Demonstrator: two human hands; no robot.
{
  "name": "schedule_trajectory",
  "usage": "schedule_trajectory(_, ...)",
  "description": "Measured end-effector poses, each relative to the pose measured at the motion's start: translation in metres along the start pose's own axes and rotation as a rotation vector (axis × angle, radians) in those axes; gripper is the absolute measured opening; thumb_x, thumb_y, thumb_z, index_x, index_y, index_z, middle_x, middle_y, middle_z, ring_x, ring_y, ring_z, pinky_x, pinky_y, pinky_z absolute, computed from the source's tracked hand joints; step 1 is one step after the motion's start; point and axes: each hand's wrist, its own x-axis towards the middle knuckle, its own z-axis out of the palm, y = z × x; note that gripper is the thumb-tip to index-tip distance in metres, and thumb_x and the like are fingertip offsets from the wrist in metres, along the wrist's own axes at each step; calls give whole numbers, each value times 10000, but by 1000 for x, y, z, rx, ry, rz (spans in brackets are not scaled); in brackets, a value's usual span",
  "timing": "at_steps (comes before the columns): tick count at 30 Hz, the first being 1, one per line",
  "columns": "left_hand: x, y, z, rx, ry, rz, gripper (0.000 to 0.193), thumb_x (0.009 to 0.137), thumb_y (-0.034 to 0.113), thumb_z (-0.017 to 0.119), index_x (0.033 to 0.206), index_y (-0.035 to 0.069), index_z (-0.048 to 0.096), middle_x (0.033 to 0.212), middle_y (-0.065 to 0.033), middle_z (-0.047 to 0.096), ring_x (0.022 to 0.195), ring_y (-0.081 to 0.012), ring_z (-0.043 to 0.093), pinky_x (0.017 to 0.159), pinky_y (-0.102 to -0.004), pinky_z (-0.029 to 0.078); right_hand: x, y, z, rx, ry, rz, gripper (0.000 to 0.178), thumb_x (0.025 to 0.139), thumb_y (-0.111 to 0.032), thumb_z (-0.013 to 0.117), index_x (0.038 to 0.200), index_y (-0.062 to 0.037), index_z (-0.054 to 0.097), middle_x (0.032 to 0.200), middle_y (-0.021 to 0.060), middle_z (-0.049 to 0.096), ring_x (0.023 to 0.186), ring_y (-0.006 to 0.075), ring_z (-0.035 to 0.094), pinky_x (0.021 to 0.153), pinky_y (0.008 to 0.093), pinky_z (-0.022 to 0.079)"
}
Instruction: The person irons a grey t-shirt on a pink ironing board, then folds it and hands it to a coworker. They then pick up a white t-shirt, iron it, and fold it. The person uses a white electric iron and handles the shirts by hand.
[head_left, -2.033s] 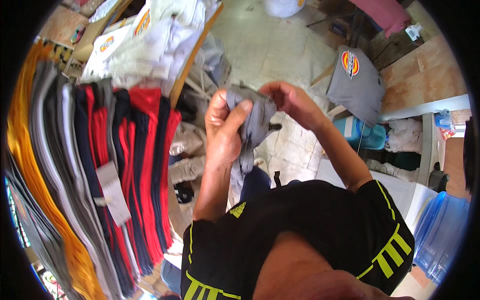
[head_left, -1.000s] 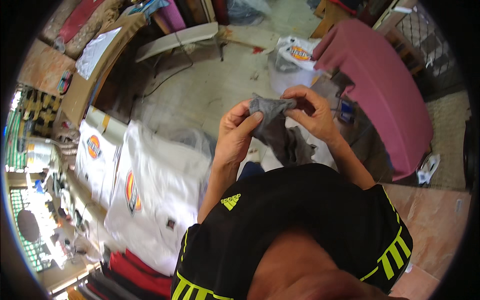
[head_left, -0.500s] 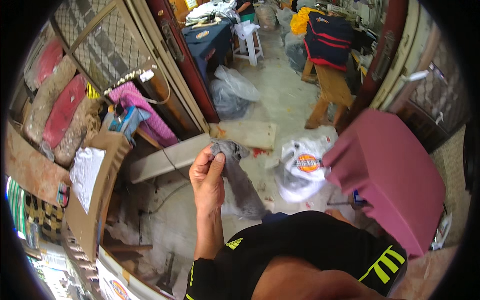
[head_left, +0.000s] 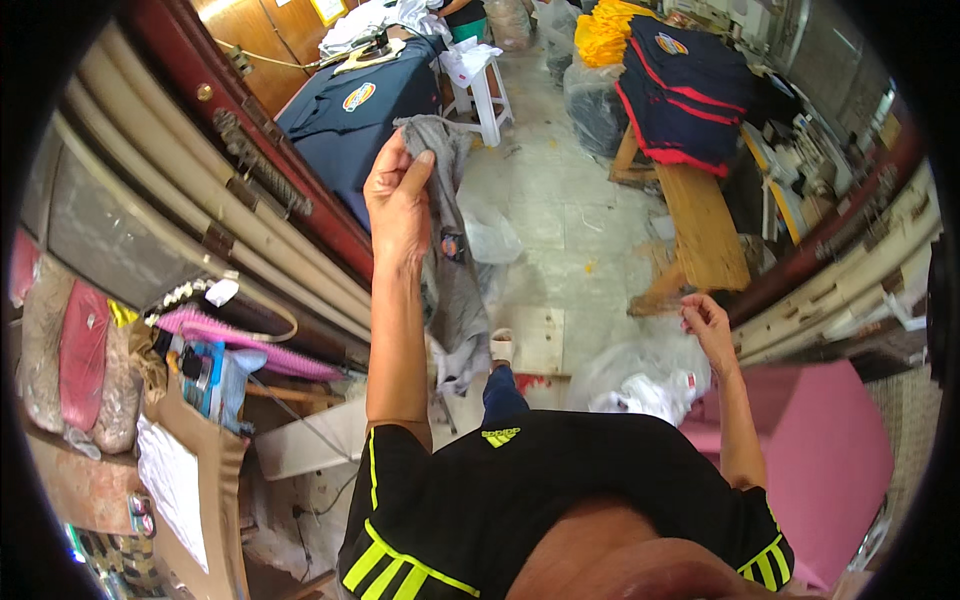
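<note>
My left hand [head_left: 400, 200] is raised in front of me, its thumb pressed against the fingers on a limp grey garment [head_left: 460, 290]. The garment hangs down in folds and shows a small dark patch with an emblem. Lower and to the right, my right hand [head_left: 710, 328] has its fingers bent together beside a clear plastic bag [head_left: 610, 375] with white cloth [head_left: 650, 395] in it. Whether those fingers grip the bag's thin film is not plain. One foot in a light shoe [head_left: 502, 345] stands near the doorway plank.
A navy-covered table [head_left: 345, 125] with an iron stands left beyond the door frame [head_left: 270, 150]. Navy shirts with red edging [head_left: 690, 95] are stacked on a wooden bench [head_left: 705, 230] at right. A white stool [head_left: 485, 100] stands ahead. A maroon-covered block [head_left: 830, 450] is beside me.
I have moved forward to the doorway. My left hand has risen with the grey garment, which now hangs longer. My right hand has come into view at the right.
</note>
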Motion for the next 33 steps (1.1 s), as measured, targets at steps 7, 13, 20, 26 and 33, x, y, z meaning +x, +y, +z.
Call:
schedule_trajectory(7,214,-148,-58,-277,5,-166,347,880,-101,544,1218,-28,579,1102,-76,662,989,-127,628,924,-251,490,235,96,103,-13,-121,130,199,935,-160,578,1102,-56,611,911,39,657,720,135,592,636,276,480)
schedule_trajectory(13,399,-259,-63,-288,-26,-278,297,848,-149,484,1078,24,558,1017,-36,640,928,-108,614,857,-255,493,205,228,47,-732,-212,411,345,903,-351,563,971,-25,650,908,169,685,806,402,634,726,443,497)
schedule_trajectory(20,614,-401,-77,-313,-19,-372,415,730,-168,421,1112,-44,523,1028,-123,645,928,-222,643,902,-347,518,305,261,55,-504,-258,784,330,899,-334,568,981,-23,645,906,165,684,800,389,636,720,437,500)
schedule_trajectory(26,781,-503,-100,-287,139,-443,322,829,-78,451,1133,6,512,1012,-121,615,875,-234,624,728,-334,507,544,246,66,-408,-323,633,319,895,-318,571,989,-22,642,904,161,683,795,377,638,715,431,502)
schedule_trajectory(33,899,-574,-63,-369,123,-475,314,952,177,360,1184,18,500,1124,-153,603,1030,-255,574,915,-385,443,819,181,100,-265,-293,464,306,890,-301,576,999,-21,637,903,158,683,789,364,641,710,425,505)
